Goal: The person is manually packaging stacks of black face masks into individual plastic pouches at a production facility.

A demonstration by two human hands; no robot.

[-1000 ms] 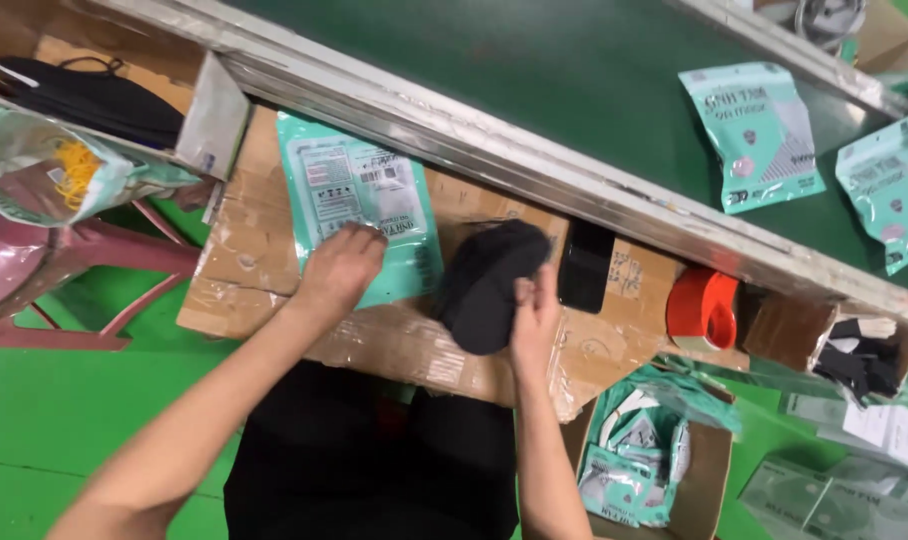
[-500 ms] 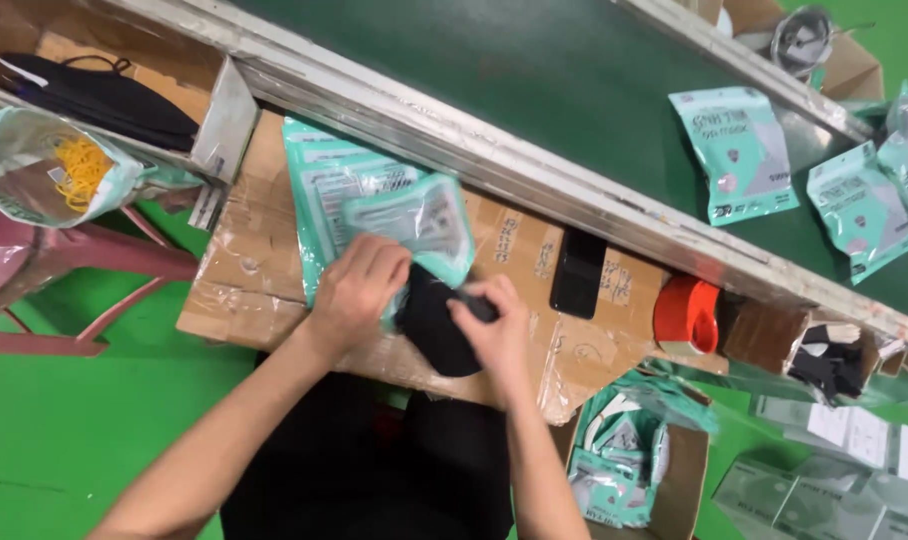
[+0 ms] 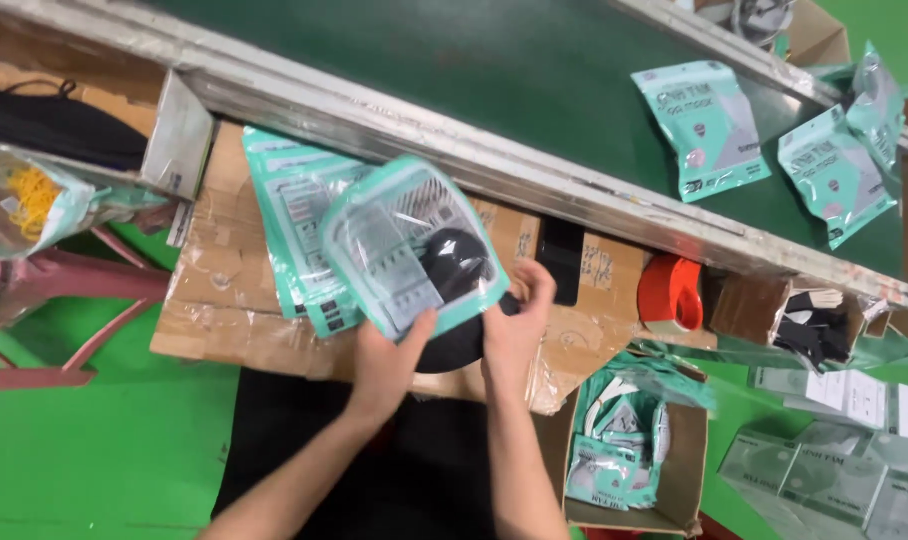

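Both hands point(image 3: 454, 350) grip pouch point(image 3: 409, 245).

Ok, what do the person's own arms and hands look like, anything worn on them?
Both are bare: the left hand and the right hand have no gloves, and no rings or watch show. The forearms are uncovered down to the frame's lower edge, with no sleeves in sight. The fingers are bare too. Dark clothing shows below, between the arms.
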